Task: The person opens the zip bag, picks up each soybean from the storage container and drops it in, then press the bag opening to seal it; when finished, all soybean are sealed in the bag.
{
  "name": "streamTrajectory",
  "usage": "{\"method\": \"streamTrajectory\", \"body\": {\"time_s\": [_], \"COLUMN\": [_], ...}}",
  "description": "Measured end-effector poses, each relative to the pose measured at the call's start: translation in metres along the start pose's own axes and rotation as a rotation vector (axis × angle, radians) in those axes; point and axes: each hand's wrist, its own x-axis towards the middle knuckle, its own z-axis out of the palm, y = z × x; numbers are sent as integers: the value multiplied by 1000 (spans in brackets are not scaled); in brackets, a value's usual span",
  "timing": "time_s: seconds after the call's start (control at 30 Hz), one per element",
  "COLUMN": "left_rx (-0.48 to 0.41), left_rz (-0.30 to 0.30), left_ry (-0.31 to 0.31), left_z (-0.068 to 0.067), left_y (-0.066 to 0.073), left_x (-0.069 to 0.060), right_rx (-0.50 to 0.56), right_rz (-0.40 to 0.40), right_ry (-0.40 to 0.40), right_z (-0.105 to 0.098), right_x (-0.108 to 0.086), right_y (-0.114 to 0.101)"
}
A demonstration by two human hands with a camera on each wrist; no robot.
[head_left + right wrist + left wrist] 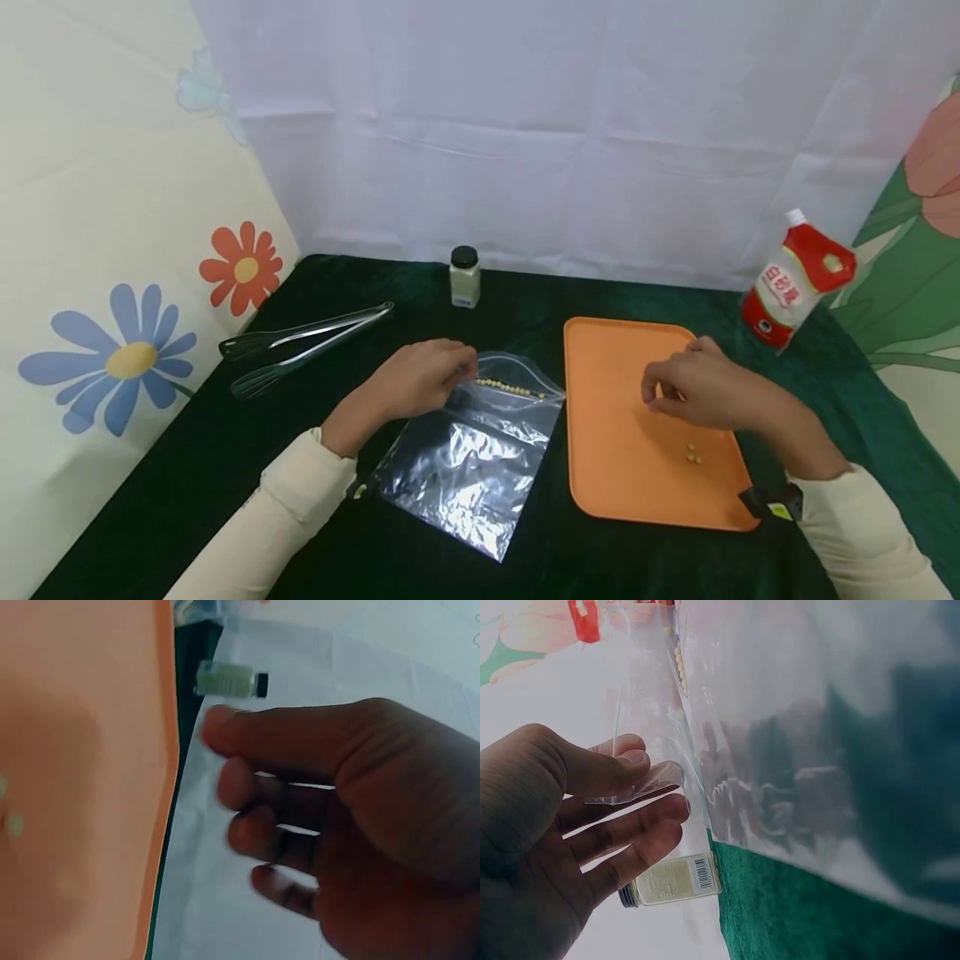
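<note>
A clear zip bag (480, 467) lies on the dark green cloth. My left hand (427, 375) pinches its top edge between thumb and fingers, as the left wrist view shows. Small round yellow beans, like soybeans (510, 387), lie in a row near the bag's mouth. Over the orange tray (607, 450), my right hand (690, 383) hovers with loosely bent fingers. Nothing shows between its thumb (232, 731) and fingers in the right wrist view. Several loose beans (693, 454) rest on the tray below that hand.
Metal tongs (315, 337) lie at the left. A black-capped jar (465, 279) stands at the back, behind the bag. At the back right is a red and white spouted pouch (791, 287). White cloth (525, 150) hangs behind the table.
</note>
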Motion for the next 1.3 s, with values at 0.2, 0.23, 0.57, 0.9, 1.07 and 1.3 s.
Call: {"method": "streamTrajectory", "body": {"time_s": [0.2,0.23,0.57,0.9,1.07,1.3], "left_rx": [-11,-10,-12,-10,-10,-8], "left_rz": [-14,-14,-6,6,4,1], "left_ry": [-7,-5,5,9,12,5], "left_z": [0,0,2,1,1,0], "left_y": [0,0,-1,-2,-2,-1], "left_x": [0,1,0,0,0,0], "right_rx": [54,79,154,208,198,177], "right_rz": [169,197,273,284,275,172], "right_ry": [-257,-289,-392,-398,-397,-266], "right_z": [5,6,13,16,16,13], "right_x": [-16,-17,-21,-19,-19,-16], "right_y": [19,21,28,27,27,29]}}
